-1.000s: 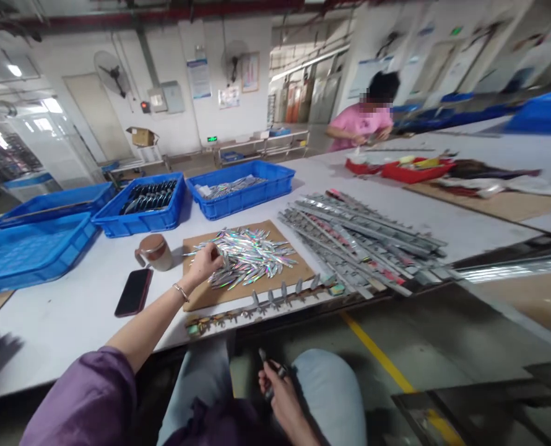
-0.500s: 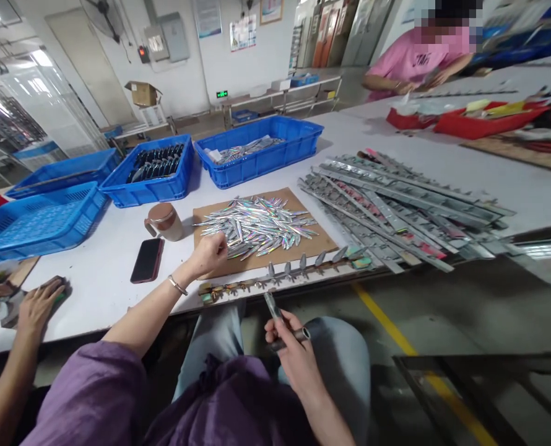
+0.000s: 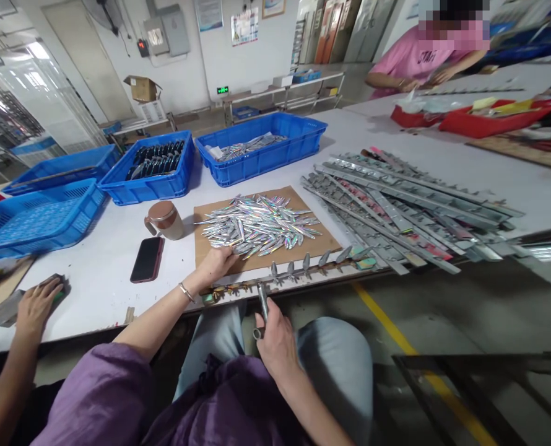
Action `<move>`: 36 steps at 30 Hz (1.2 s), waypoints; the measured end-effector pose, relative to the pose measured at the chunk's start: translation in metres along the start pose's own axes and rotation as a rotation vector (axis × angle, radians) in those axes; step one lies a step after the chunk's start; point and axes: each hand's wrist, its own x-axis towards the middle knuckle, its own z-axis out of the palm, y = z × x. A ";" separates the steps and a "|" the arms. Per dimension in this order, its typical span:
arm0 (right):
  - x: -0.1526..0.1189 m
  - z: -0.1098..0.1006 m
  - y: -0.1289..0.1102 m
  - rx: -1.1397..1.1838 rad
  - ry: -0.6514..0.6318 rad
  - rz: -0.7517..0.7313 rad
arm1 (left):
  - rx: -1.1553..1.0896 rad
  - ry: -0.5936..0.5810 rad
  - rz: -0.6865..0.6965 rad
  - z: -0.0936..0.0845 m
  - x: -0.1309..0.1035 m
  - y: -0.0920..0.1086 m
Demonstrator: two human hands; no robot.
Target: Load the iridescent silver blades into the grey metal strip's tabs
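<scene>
While your left hand (image 3: 217,263) lies loosely curled on the near edge of the cardboard sheet (image 3: 261,254), its fingertips touch the closest pieces in the pile of holographic fish-shaped lures (image 3: 259,224). Your right hand (image 3: 275,341) is closed around a slim metal tool (image 3: 260,306), held below the table's front edge over your lap, tip pointing up toward the rack strip (image 3: 285,275) lying along that edge. One brown mug (image 3: 164,220) and one dark phone (image 3: 147,259) sit just left of the cardboard. Four blue crates (image 3: 261,148) line the table's far-left side. A heap of grey metal strips (image 3: 396,198) fills the right. Bare white tabletop (image 3: 94,285) lies left of the phone, where another person's hand (image 3: 36,306) rests near the front edge.
</scene>
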 end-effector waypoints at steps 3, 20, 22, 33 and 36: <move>0.001 0.001 0.008 -0.365 -0.010 -0.197 | -0.385 -0.043 -0.025 0.000 -0.014 0.006; -0.012 -0.035 -0.006 0.434 -0.115 0.255 | -0.583 -0.166 0.108 0.021 -0.025 0.033; -0.010 -0.034 -0.005 0.371 -0.130 0.229 | -0.580 -0.179 0.124 0.020 -0.025 0.034; 0.005 -0.025 -0.010 0.537 -0.102 0.366 | -0.215 -0.182 0.326 0.028 -0.023 0.036; 0.008 -0.020 -0.013 1.136 -0.165 0.626 | -0.179 -0.168 0.327 0.029 -0.023 0.036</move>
